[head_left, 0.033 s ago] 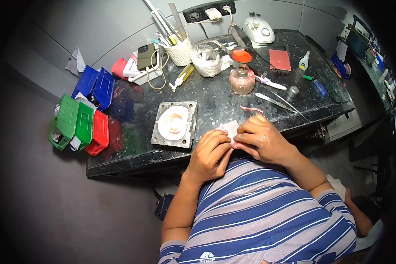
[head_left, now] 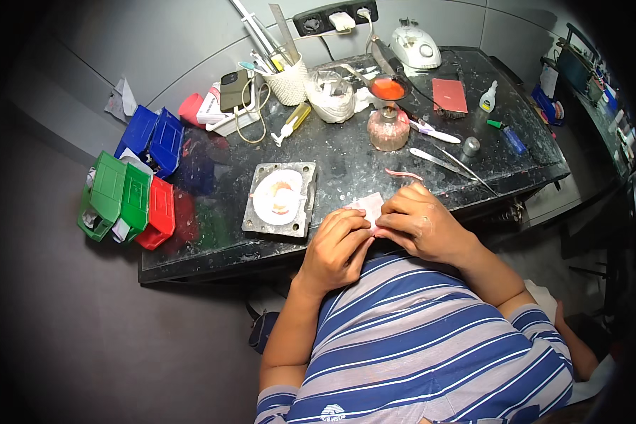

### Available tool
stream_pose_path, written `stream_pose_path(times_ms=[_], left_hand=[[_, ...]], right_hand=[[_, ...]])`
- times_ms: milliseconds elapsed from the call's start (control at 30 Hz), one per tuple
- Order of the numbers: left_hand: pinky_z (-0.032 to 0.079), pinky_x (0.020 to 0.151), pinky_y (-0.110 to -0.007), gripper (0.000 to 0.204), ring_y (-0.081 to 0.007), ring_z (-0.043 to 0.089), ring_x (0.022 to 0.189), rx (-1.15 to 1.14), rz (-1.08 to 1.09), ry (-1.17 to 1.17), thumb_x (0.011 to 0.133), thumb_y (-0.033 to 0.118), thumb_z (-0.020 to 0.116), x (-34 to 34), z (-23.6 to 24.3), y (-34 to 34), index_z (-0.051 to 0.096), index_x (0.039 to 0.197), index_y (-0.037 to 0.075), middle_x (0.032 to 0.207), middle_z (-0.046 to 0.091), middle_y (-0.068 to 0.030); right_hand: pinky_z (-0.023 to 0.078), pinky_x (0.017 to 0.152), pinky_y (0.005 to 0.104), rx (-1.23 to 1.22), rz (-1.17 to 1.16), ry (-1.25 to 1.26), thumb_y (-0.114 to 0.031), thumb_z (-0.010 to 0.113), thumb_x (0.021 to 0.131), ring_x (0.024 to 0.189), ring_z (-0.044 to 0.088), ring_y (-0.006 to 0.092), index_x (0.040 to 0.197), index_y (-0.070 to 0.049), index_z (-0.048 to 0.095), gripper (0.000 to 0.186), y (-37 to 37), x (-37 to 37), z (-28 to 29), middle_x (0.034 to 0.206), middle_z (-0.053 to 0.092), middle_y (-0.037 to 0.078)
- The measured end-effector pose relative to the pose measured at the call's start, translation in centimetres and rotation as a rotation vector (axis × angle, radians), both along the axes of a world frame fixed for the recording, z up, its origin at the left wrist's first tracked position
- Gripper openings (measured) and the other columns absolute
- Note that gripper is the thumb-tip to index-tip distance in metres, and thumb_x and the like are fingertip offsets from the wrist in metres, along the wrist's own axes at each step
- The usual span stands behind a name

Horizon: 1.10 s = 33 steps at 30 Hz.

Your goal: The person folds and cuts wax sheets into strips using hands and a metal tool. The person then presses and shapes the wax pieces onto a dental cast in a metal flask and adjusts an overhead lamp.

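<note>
A thin, pale pink sheet (head_left: 372, 203), perhaps wax, is pinched at the bench's front edge between my two hands. My left hand (head_left: 336, 244) grips its left side with bent fingers and thumb. On the other side my right hand (head_left: 422, 222) pinches it with fingertips close to the left thumb. The fingers cover much of the sheet, so its full shape is hidden. Left of my hands lies a square metal flask half (head_left: 302, 220) filled with white plaster, which carries an orange-pink curved shape. A curled pink wax strip (head_left: 403, 174) rests just beyond my right hand.
Behind my hands, a pan of red-orange liquid (head_left: 388, 89) sits above a lit glass burner (head_left: 389, 134). To the right are a knife (head_left: 442, 164), a metal cap (head_left: 470, 147) and a red sheet (head_left: 449, 96). Coloured bins (head_left: 131, 198) stand at the left edge.
</note>
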<state>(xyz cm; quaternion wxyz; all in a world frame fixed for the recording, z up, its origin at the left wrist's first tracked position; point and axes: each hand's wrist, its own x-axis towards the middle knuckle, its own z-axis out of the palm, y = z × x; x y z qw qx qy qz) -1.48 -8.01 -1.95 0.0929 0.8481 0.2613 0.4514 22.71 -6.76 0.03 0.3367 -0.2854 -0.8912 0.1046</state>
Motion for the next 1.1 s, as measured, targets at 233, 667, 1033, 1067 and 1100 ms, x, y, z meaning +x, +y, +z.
stream_pose_path(times_ms=[233,667,1033,1067,1100], left_hand=[[0.058,0.100,-0.049,0.021,-0.0357,0.075,0.110,-0.044,0.008,-0.024,0.082,-0.007,0.084,-0.2,-0.6,0.1,0.074,0.100,-0.002,0.106,0.076,-0.0144],[0.059,0.100,-0.049,0.022,-0.0367,0.075,0.104,-0.029,0.047,-0.048,0.088,-0.006,0.084,0.0,-0.6,0.0,0.073,0.106,-0.002,0.108,0.076,-0.0171],[0.059,0.095,-0.048,0.022,-0.0361,0.074,0.102,0.046,0.080,-0.006,0.087,-0.007,0.083,0.1,-0.9,0.2,0.072,0.106,-0.002,0.109,0.074,-0.0174],[0.059,0.095,-0.048,0.022,-0.0361,0.074,0.102,0.045,0.080,-0.006,0.087,-0.007,0.083,0.1,-0.9,0.2,0.072,0.106,-0.002,0.109,0.074,-0.0174],[0.059,0.095,-0.048,0.022,-0.0363,0.074,0.102,0.046,0.086,0.002,0.088,-0.006,0.083,0.1,-1.0,0.2,0.072,0.106,-0.003,0.110,0.074,-0.0176]], right_hand=[[0.048,0.091,0.0424,0.053,-0.003,-0.003,-0.015,0.085,0.089,0.097,0.065,0.0285,0.103,-0.007,0.076,0.018,-0.1,-0.1,0.1,0.104,0.070,0.006],[0.054,0.081,0.0409,0.146,0.000,0.050,-0.009,0.081,0.085,0.089,0.070,0.0285,0.106,-0.005,0.074,0.022,0.1,-0.8,-0.3,0.096,0.071,0.008],[0.053,0.081,0.0420,0.153,-0.013,0.031,-0.009,0.077,0.087,0.092,0.068,0.0291,0.107,-0.006,0.072,0.021,0.4,-1.0,-0.8,0.099,0.067,0.009],[0.053,0.081,0.0420,0.153,-0.013,0.031,-0.009,0.077,0.087,0.092,0.068,0.0291,0.107,-0.006,0.072,0.021,0.4,-1.1,-0.9,0.099,0.067,0.009],[0.052,0.082,0.0422,0.131,-0.014,0.026,-0.009,0.077,0.088,0.094,0.067,0.0294,0.108,-0.005,0.072,0.021,0.4,-1.1,-1.0,0.100,0.067,0.009]])
